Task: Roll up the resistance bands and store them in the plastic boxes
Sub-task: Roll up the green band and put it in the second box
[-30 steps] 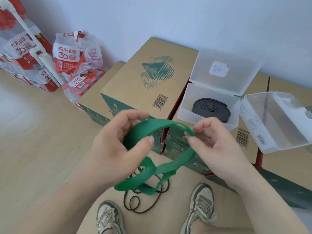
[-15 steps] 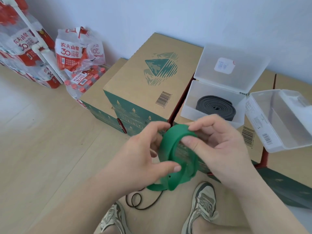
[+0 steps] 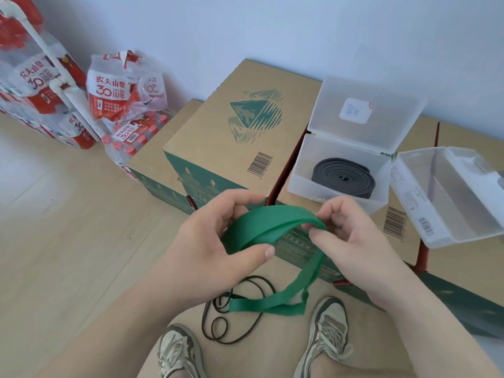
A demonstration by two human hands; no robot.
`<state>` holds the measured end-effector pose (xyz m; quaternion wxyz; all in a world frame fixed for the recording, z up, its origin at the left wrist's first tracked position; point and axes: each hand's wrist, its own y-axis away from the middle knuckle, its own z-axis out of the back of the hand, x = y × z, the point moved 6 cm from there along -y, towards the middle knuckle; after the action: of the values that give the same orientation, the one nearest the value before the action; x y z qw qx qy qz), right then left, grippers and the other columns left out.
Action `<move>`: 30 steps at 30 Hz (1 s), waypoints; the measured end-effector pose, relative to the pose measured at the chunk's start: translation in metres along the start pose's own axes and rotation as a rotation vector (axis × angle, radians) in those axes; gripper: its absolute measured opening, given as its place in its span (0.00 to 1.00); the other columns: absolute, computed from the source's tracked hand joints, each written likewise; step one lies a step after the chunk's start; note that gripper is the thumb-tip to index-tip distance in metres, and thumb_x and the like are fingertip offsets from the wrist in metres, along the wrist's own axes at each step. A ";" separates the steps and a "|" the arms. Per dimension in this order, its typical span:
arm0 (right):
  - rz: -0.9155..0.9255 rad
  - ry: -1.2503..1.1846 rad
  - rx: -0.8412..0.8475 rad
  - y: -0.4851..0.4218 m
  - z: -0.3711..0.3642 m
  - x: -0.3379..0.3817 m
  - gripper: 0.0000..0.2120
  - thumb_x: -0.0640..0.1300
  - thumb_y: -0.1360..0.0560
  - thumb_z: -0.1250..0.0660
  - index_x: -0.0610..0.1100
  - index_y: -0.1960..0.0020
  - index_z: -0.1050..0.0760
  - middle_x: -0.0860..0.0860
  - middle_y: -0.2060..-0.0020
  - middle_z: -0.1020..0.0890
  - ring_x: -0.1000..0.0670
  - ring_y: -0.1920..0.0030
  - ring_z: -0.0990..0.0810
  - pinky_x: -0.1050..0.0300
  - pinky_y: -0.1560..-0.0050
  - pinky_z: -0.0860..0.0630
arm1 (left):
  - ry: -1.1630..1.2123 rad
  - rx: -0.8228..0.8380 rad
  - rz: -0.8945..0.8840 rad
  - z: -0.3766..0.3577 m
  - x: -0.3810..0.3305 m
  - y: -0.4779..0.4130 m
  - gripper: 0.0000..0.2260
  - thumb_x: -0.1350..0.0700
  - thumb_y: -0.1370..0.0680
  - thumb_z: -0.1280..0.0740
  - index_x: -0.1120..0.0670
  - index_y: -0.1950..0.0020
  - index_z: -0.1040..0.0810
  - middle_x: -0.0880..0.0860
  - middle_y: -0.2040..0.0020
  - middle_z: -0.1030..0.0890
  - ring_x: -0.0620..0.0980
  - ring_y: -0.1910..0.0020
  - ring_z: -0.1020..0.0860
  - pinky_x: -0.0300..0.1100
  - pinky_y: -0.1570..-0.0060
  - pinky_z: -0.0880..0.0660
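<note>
Left hand (image 3: pixel 215 241) and right hand (image 3: pixel 354 241) hold a green resistance band (image 3: pixel 272 218) in mid-air, above the floor and in front of the cardboard cartons (image 3: pixel 231 126). Left fingers (image 3: pixel 240 197) curl over the band's far side, and the thumb presses the near edge, so the band is gripped. Right fingers (image 3: pixel 335 205) and thumb pinch the top fold of the band, fingertips pressed together on it. The band arcs between the hands, unrolled. The rest hangs down from the right hand, and its lower end lies twisted near the floor between the two sneakers (image 3: pixel 330 328).

Thin black elastic loops (image 3: pixel 218 301) lie in a tangle on the wooden floor (image 3: pixel 68 241), partly under the green band's low end.

An open translucent plastic box (image 3: pixel 298 170) sits on a carton top with its lid (image 3: pixel 381 105) standing up. A dark grey band (image 3: pixel 343 175) lies coiled flat inside it. A second clear plastic box (image 3: pixel 409 203) sits just to the right of the first, open and tilted toward the camera. I cannot tell whether the two boxes touch.

Shrink-wrapped packs of water bottles (image 3: pixel 117 94) with red labels stand at the far left against the white wall (image 3: pixel 272 28).
</note>
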<state>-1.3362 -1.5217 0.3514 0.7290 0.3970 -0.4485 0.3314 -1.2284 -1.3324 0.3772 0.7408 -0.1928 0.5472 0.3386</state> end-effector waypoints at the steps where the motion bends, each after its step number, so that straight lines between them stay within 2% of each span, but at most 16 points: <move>1: -0.022 0.056 0.029 0.000 -0.003 -0.002 0.08 0.46 0.26 0.30 0.54 0.53 0.29 0.49 0.53 0.15 0.38 0.54 0.20 0.36 0.47 0.21 | 0.006 -0.033 -0.015 0.002 -0.002 0.001 0.23 0.56 0.28 0.22 0.42 0.36 0.23 0.49 0.50 0.17 0.51 0.49 0.17 0.50 0.47 0.19; 2: -0.041 0.099 0.068 0.001 -0.006 -0.002 0.10 0.43 0.27 0.31 0.54 0.53 0.30 0.51 0.53 0.16 0.40 0.57 0.22 0.37 0.51 0.21 | 0.009 -0.066 -0.036 0.003 -0.005 0.003 0.20 0.57 0.27 0.23 0.42 0.39 0.22 0.48 0.51 0.16 0.51 0.50 0.16 0.48 0.49 0.19; 3: -0.041 0.119 0.107 0.003 -0.011 -0.001 0.12 0.40 0.26 0.30 0.53 0.53 0.31 0.52 0.52 0.16 0.42 0.57 0.22 0.36 0.51 0.21 | 0.001 -0.090 -0.063 0.002 -0.009 0.004 0.18 0.59 0.26 0.24 0.43 0.41 0.21 0.47 0.51 0.16 0.51 0.51 0.16 0.46 0.50 0.19; 5: 0.020 0.090 0.180 0.008 -0.022 0.007 0.15 0.37 0.27 0.28 0.50 0.52 0.33 0.55 0.48 0.15 0.45 0.50 0.18 0.38 0.44 0.21 | -0.058 -0.097 -0.122 -0.003 -0.015 0.006 0.14 0.62 0.25 0.25 0.46 0.45 0.19 0.45 0.53 0.15 0.50 0.53 0.16 0.46 0.53 0.19; 8: 0.170 -0.067 0.219 0.015 -0.032 0.023 0.16 0.35 0.26 0.24 0.42 0.50 0.32 0.51 0.44 0.16 0.47 0.42 0.17 0.45 0.39 0.21 | -0.102 -0.037 -0.156 -0.012 -0.017 0.007 0.11 0.61 0.23 0.26 0.50 0.44 0.20 0.46 0.54 0.15 0.50 0.53 0.15 0.48 0.54 0.18; 11: 0.285 -0.078 0.171 0.014 -0.029 0.029 0.13 0.36 0.26 0.23 0.45 0.49 0.25 0.50 0.43 0.15 0.45 0.39 0.17 0.45 0.36 0.22 | -0.050 -0.018 -0.132 -0.012 -0.016 0.007 0.12 0.57 0.23 0.25 0.49 0.42 0.21 0.44 0.50 0.14 0.47 0.49 0.15 0.41 0.50 0.18; 13: 0.315 -0.053 0.112 0.012 -0.026 0.027 0.12 0.34 0.27 0.23 0.49 0.51 0.20 0.52 0.46 0.13 0.47 0.43 0.15 0.46 0.40 0.20 | -0.024 -0.010 -0.062 -0.010 -0.010 0.006 0.17 0.52 0.26 0.22 0.45 0.41 0.23 0.41 0.48 0.15 0.44 0.48 0.16 0.37 0.50 0.19; 15: 0.356 0.032 0.036 0.012 -0.025 0.030 0.14 0.32 0.25 0.26 0.52 0.50 0.16 0.54 0.50 0.14 0.48 0.48 0.15 0.49 0.46 0.18 | -0.062 0.078 0.064 -0.014 0.000 0.003 0.24 0.47 0.30 0.19 0.41 0.39 0.26 0.42 0.48 0.16 0.44 0.50 0.16 0.39 0.51 0.18; 16: 0.377 0.055 -0.002 0.012 -0.024 0.031 0.15 0.32 0.24 0.27 0.52 0.48 0.16 0.54 0.51 0.14 0.49 0.50 0.15 0.52 0.48 0.19 | -0.082 0.143 0.124 -0.018 0.005 0.003 0.26 0.47 0.30 0.18 0.40 0.38 0.27 0.43 0.49 0.15 0.43 0.53 0.16 0.40 0.52 0.18; 18: 0.383 0.023 -0.089 0.011 -0.017 0.034 0.15 0.32 0.23 0.29 0.52 0.48 0.15 0.55 0.52 0.15 0.52 0.50 0.15 0.60 0.50 0.19 | -0.095 0.230 0.195 -0.024 0.011 0.003 0.24 0.52 0.29 0.18 0.42 0.38 0.26 0.42 0.53 0.14 0.40 0.57 0.17 0.35 0.57 0.21; 20: 0.328 -0.018 -0.167 0.009 -0.007 0.032 0.15 0.35 0.22 0.29 0.56 0.49 0.16 0.55 0.53 0.14 0.54 0.53 0.15 0.64 0.53 0.20 | -0.072 0.219 0.210 -0.023 0.012 0.003 0.20 0.55 0.28 0.20 0.44 0.41 0.23 0.42 0.55 0.14 0.37 0.59 0.17 0.31 0.58 0.23; 23: 0.225 -0.011 -0.230 0.005 0.002 0.024 0.13 0.38 0.20 0.31 0.57 0.49 0.18 0.55 0.56 0.15 0.54 0.58 0.17 0.64 0.58 0.21 | -0.119 0.074 0.144 -0.008 0.009 0.000 0.18 0.55 0.26 0.23 0.43 0.40 0.23 0.42 0.52 0.15 0.41 0.55 0.15 0.35 0.52 0.19; 26: 0.150 0.103 -0.220 0.001 0.009 0.013 0.12 0.41 0.18 0.33 0.59 0.48 0.22 0.61 0.53 0.16 0.59 0.54 0.19 0.62 0.50 0.22 | -0.074 -0.092 0.092 0.008 0.002 -0.001 0.15 0.56 0.27 0.21 0.44 0.44 0.20 0.42 0.54 0.14 0.42 0.54 0.15 0.34 0.52 0.20; 28: 0.069 0.145 -0.096 -0.002 0.007 0.003 0.12 0.40 0.19 0.33 0.58 0.48 0.24 0.60 0.50 0.16 0.57 0.47 0.18 0.50 0.40 0.21 | -0.073 -0.145 0.049 0.010 -0.003 0.000 0.09 0.56 0.26 0.22 0.45 0.51 0.17 0.44 0.58 0.13 0.47 0.60 0.15 0.40 0.58 0.19; 30: 0.014 0.174 0.067 0.000 -0.003 -0.001 0.12 0.39 0.23 0.29 0.56 0.49 0.26 0.58 0.47 0.16 0.55 0.43 0.19 0.42 0.35 0.24 | -0.050 -0.174 0.002 0.009 -0.007 0.003 0.07 0.57 0.26 0.22 0.45 0.54 0.16 0.46 0.60 0.13 0.51 0.64 0.16 0.45 0.62 0.20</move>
<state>-1.3353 -1.5189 0.3492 0.7492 0.3878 -0.3747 0.3847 -1.2257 -1.3268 0.3871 0.7344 -0.2472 0.4971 0.3903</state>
